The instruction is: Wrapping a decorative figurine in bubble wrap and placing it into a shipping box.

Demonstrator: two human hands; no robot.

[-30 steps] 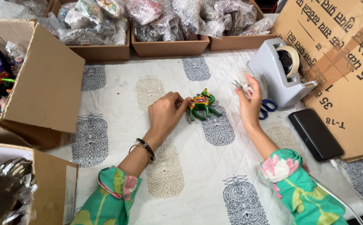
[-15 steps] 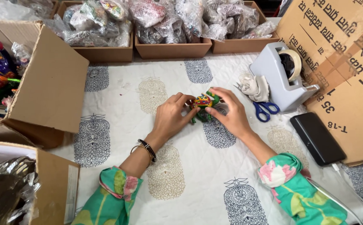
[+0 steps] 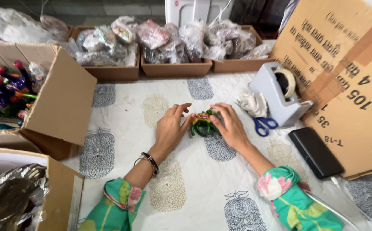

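Resting on the patterned white desk, the small green multicoloured toy figure sits between the left hand and right hand, both holding its sides.

Glossy painted toy; matt printed cloth; rough cardboard box; crinkly plastic bags

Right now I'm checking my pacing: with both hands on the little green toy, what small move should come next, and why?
Probably lift the green toy slightly off the printed cloth. The left hand and right hand already flank and touch it, and it lies flat, so a small lift would likely free its underside for handling.
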